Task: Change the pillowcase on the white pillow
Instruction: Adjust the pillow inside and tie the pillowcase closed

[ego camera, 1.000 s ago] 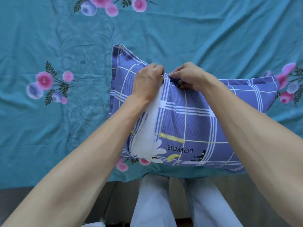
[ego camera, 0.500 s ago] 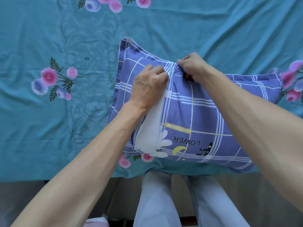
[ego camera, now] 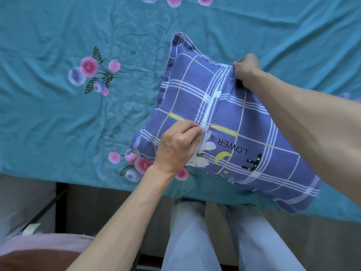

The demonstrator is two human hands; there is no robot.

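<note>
On the left lies open room: a teal bedsheet printed with pink and blue flowers point(ego camera: 58, 114) spreads flat over the bed, bare up to the pillow's left flange. The near edge of the bed runs across the lower part of the view, with the person's pale trousers point(ego camera: 195, 231) just below it.

The purple-blue plaid pillowcase with white and yellow lines point(ego camera: 254, 133) sits right of centre, its long axis slanting from upper left down to lower right, the lower right corner overhanging the bed's edge. A white zip seam point(ego camera: 212, 102) runs across the short way, from far to near.

The left hand point(ego camera: 175, 147) is the nearer one, its fingers curled and pinching at the near part of the seam, where a sliver of the white pillow point(ego camera: 203, 142) shows through. The slider itself is hidden under the fingers. The right hand point(ego camera: 246, 68) grips the far end of the seam, bunching the cloth tight there.

The seam thus lies stretched between the two hands. Closing it likely calls for travel toward the body, and little bed remains in that direction.
</note>
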